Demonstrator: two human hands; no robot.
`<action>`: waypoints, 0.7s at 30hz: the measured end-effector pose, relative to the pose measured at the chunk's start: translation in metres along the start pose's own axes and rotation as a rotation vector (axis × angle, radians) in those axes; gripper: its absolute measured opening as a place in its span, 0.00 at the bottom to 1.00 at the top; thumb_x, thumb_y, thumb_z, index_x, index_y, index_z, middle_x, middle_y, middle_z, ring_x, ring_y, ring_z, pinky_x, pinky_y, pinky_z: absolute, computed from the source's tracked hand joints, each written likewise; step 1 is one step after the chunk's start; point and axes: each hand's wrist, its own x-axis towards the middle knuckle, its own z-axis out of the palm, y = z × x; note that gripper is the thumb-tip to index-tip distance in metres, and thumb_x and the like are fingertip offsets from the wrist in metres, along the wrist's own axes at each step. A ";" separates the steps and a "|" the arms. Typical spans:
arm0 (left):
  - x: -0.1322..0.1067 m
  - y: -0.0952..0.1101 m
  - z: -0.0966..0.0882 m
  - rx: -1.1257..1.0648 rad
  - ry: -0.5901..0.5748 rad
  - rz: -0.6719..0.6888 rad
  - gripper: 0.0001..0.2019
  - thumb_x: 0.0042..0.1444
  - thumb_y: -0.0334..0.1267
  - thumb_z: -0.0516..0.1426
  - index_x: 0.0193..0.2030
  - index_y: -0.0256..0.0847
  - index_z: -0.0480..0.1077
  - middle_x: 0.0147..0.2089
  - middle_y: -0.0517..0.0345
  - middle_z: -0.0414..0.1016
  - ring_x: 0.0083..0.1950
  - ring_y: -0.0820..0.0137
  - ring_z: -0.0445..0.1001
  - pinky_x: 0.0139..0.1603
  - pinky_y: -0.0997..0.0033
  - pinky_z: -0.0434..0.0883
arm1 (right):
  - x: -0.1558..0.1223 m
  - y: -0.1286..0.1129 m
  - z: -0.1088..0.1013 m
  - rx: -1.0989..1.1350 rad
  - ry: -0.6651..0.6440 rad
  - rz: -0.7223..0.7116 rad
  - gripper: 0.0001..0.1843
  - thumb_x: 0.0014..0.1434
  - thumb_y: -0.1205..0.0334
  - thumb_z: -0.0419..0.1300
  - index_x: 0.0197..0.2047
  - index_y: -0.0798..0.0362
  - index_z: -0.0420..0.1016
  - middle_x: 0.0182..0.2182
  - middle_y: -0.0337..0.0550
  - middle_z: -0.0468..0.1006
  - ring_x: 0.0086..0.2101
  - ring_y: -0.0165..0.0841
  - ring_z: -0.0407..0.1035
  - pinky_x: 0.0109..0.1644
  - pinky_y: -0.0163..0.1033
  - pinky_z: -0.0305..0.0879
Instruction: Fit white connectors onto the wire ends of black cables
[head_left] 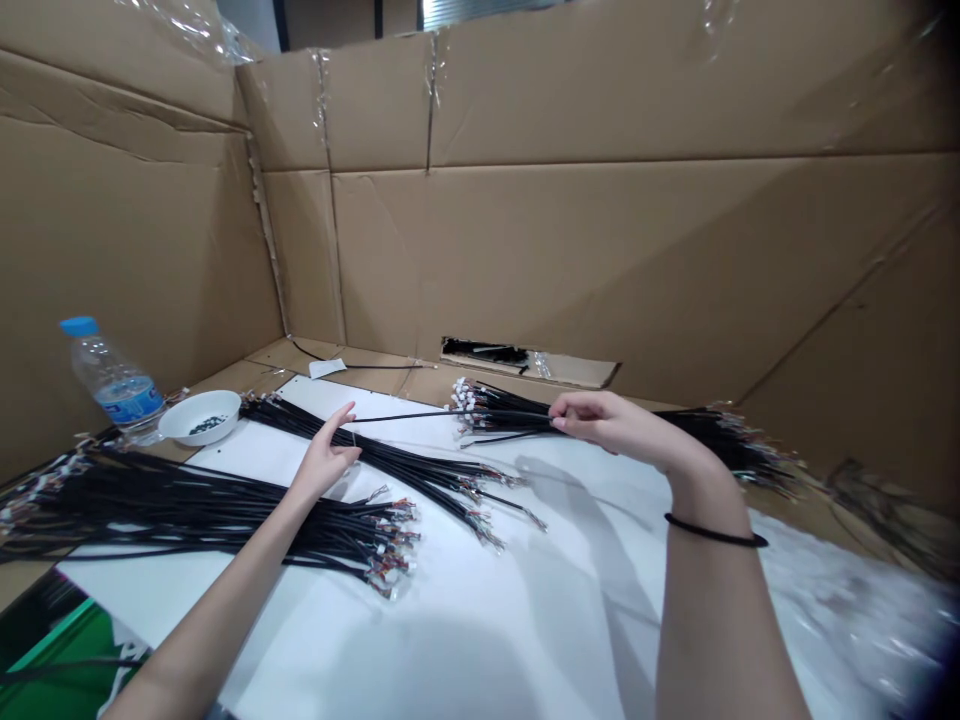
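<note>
A thin black cable (420,416) stretches nearly level between my two hands. My right hand (611,425) pinches it with thumb and fingertips, just above a bundle of black cables (510,402) with white connectors at the left end. My left hand (324,462) has thumb and index finger apart. The cable's left end reaches that index finger; whether they touch I cannot tell. Beneath my left hand lies another bundle of black cables (405,460) with bare coloured wire ends. A larger cable bundle (187,495) lies nearer, partly hidden by my left forearm.
A white sheet (480,620) covers the work surface. At the left stand a white bowl (225,403) with small dark pieces and a water bottle (124,385). Cardboard walls (600,250) enclose the back and sides. Clear plastic wrap (847,610) lies right; a green bin (67,660) sits lower left.
</note>
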 end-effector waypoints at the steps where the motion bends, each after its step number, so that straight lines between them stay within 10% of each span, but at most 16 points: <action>1: 0.000 0.001 0.000 -0.011 0.012 -0.013 0.42 0.41 0.30 0.63 0.67 0.45 0.58 0.65 0.41 0.63 0.32 0.72 0.79 0.30 0.76 0.73 | -0.006 0.000 -0.005 -0.010 0.033 0.005 0.16 0.53 0.48 0.55 0.30 0.53 0.70 0.22 0.36 0.61 0.24 0.29 0.57 0.25 0.33 0.52; 9: -0.004 0.013 0.003 -0.128 0.063 -0.109 0.44 0.41 0.31 0.66 0.67 0.43 0.57 0.59 0.43 0.70 0.37 0.69 0.79 0.32 0.75 0.75 | -0.055 -0.028 -0.024 -0.123 0.259 0.000 0.16 0.55 0.49 0.56 0.30 0.53 0.73 0.20 0.39 0.66 0.23 0.31 0.60 0.24 0.34 0.51; 21: -0.006 0.016 0.000 -0.286 0.061 -0.143 0.41 0.44 0.25 0.63 0.66 0.50 0.58 0.64 0.45 0.65 0.40 0.69 0.81 0.36 0.76 0.77 | -0.067 -0.041 -0.022 -0.261 0.191 0.048 0.09 0.53 0.59 0.57 0.28 0.51 0.76 0.19 0.38 0.68 0.22 0.30 0.62 0.24 0.34 0.55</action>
